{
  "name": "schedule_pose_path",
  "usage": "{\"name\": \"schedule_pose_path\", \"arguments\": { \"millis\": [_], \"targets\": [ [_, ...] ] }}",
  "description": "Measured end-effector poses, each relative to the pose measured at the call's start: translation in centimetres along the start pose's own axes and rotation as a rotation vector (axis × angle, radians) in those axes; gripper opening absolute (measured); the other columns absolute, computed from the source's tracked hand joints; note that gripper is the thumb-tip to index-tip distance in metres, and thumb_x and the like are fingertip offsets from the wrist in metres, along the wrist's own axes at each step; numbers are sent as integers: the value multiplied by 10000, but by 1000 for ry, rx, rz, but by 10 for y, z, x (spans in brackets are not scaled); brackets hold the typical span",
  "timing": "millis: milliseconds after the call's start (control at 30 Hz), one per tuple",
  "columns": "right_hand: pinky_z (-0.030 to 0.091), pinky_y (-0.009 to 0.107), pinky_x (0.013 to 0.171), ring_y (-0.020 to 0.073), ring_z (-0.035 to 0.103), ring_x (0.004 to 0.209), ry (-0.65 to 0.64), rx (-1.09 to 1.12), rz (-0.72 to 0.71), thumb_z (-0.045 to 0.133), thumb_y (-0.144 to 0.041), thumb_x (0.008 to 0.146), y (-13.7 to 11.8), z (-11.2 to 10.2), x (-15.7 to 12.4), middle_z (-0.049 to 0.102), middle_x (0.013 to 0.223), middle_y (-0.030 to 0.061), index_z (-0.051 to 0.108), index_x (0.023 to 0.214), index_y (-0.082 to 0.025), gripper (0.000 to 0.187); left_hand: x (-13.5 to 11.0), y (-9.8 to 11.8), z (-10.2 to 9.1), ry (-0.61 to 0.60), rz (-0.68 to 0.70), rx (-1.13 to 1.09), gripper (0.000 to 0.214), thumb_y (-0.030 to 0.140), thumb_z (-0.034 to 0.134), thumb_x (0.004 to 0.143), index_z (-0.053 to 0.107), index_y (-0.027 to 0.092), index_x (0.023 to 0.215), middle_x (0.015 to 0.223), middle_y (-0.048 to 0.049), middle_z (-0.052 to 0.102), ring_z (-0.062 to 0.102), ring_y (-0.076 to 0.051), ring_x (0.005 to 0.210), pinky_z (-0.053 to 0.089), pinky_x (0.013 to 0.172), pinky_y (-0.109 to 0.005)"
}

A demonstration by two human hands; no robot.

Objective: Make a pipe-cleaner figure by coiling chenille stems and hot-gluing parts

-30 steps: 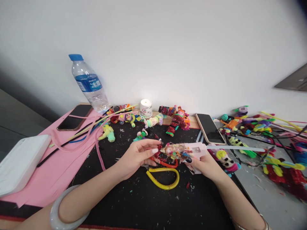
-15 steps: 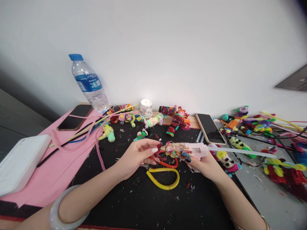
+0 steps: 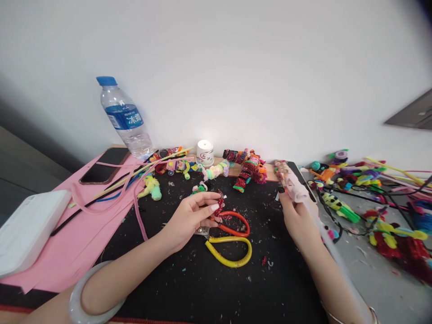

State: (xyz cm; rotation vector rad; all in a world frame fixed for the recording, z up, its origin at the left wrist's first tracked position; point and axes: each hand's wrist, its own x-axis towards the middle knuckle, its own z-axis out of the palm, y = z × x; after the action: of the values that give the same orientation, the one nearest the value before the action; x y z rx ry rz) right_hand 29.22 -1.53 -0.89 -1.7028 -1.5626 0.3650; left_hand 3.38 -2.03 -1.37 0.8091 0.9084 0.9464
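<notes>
Craft work at a cluttered tabletop (image 3: 371, 270): the left hand (image 3: 194, 218) holds a red glittery piece (image 3: 220, 208), and the right hand (image 3: 297, 218) holds a pink glue gun (image 3: 293, 182).

From where I stand, the left hand pinches the red glittery piece between thumb and fingertips. It is low over the black mat (image 3: 189, 288) at mid-table, just above red and yellow loops (image 3: 232, 245) that look like scissor handles. The right hand is closed round the glue gun, whose scrap-crusted nozzle points up towards the wall, well apart from the piece. I read this as gluing work with the gun held off. Joining the two would call for tipping the nozzle down to the piece, clear of the pinching fingertips. Pipe-cleaner figures (image 3: 248, 168) line the wall near a water bottle (image 3: 124, 119) and a small white cup (image 3: 205, 153).
</notes>
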Motion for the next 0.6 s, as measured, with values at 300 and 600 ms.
{"name": "schedule_pose_path", "arguments": {
  "millis": [300, 600],
  "targets": [
    [436, 431, 821, 318, 536, 981, 66, -515, -89, 484, -293, 821, 16, 8, 3, 570, 1055, 190, 501, 1198, -79, 434, 0, -2, -2, -3, 32, 3, 264, 241, 696, 769, 629, 184, 1018, 887, 4, 573, 644, -77, 617, 556, 568, -177],
    [367, 536, 913, 343, 470, 1079, 204, -409, -305, 542, -239, 769, -7, 7, -4, 537, 1137, 159, 549, 1112, -169, 350, -1, -1, 1, -1, 28, 11, 277, 260, 714, 745, 630, 177, 996, 877, 0, 592, 643, -88, 617, 554, 571, -197]
  ]
}}
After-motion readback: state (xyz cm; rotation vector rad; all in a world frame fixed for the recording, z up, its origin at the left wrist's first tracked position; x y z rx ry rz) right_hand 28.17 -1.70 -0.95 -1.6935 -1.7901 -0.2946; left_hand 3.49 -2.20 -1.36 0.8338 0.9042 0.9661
